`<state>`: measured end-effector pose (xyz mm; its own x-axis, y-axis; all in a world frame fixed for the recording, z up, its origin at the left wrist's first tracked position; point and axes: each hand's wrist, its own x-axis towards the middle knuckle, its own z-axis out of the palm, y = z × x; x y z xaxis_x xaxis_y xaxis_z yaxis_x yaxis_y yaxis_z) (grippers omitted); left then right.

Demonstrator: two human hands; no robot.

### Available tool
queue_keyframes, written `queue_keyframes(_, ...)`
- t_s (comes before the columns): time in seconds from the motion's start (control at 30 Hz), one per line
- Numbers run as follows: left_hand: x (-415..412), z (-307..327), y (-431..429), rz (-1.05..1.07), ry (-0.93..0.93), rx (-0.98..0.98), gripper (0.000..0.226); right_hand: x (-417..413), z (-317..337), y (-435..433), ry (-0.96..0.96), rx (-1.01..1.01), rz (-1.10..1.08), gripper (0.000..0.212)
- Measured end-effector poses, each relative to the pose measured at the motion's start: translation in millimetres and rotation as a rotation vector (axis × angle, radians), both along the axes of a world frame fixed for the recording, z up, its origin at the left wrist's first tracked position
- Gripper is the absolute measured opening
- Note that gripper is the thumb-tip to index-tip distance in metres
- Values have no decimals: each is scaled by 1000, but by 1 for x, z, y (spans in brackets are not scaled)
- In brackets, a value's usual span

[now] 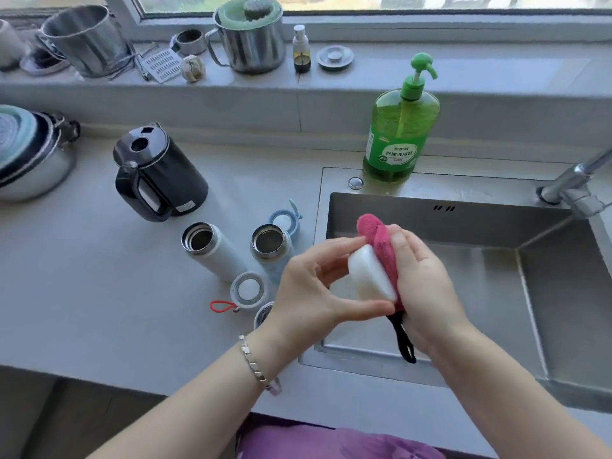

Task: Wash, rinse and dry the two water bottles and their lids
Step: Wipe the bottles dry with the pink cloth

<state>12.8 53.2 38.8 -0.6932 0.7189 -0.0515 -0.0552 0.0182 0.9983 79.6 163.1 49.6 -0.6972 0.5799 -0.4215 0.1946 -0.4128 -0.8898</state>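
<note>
Above steel sink (430,223): left hand (306,293), grip on white sponge (367,276); right hand (425,286), grip on fuzzy pink cloth (381,243) (black loop (403,339)).

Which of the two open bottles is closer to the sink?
The pale blue bottle. It stands right of the white bottle, beside the sink and just behind the left hand.
</note>
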Motion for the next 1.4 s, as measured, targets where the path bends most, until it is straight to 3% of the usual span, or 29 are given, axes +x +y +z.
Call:
queue_keyframes(0.17,3,11,-28,42,146,-38,73,-7,-7,14,-147,76,207,21)
queue_keyframes(0.3,-32,19,-92,403,239,-247,57,-21,-18,14,-297,100,242,31)
queue_keyframes(0.4,-77,-5,-155,591,287,-503,54,-35,-24,8,-325,61,254,24)
queue_keyframes(0.5,-128,-57,-202,562,233,-814,69,-53,-33,-6,-359,113,231,19)
queue_keyframes(0.57,-156,-94,-219,469,223,-901,85,-65,-39,-19,-387,115,184,16)
queue_keyframes(0.83,-240,-170,-209,242,459,-922,71,-87,-67,-52,-534,338,40,9)
queue_keyframes(0.93,-250,-178,-211,196,404,-946,73,-89,-71,-63,-562,327,-11,9)
queue_keyframes(1.03,-240,-165,-212,180,468,-938,78,-92,-71,-69,-560,382,-15,11)
queue_keyframes(1.1,-229,-143,-207,173,457,-747,80,-92,-68,-71,-548,421,-8,13)
queue_keyframes(1.2,-210,-98,-193,-17,380,-505,88,-87,-65,-71,-529,445,-11,11)
queue_keyframes(1.33,-198,-75,-159,-180,590,-575,103,-77,-65,-70,-540,449,2,13)
queue_keyframes(1.4,-197,-77,-145,-128,536,-655,90,-71,-65,-69,-537,442,12,13)
